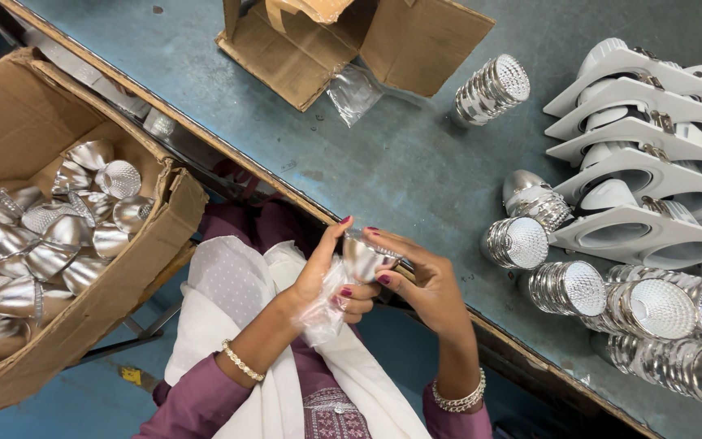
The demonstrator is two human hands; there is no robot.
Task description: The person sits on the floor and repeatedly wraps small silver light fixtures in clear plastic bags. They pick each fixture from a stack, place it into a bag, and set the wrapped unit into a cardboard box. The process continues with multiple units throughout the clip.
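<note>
Two hands at the counter (400, 162) edge: left hand (327, 272), right hand (424, 284).
One silver reflector cup (365, 258) held between them, with one clear plastic wrap (322, 309).
Two cardboard boxes: large box (10, 130) left of the counter, holding over a dozen loose reflector cups (50, 236), exact number unclear; smaller open box (351, 41) on the counter.
Stacks of reflector cups (493, 88) on the counter: about eight.
White square lamp housings (652, 236), stacked: at least five.
</note>
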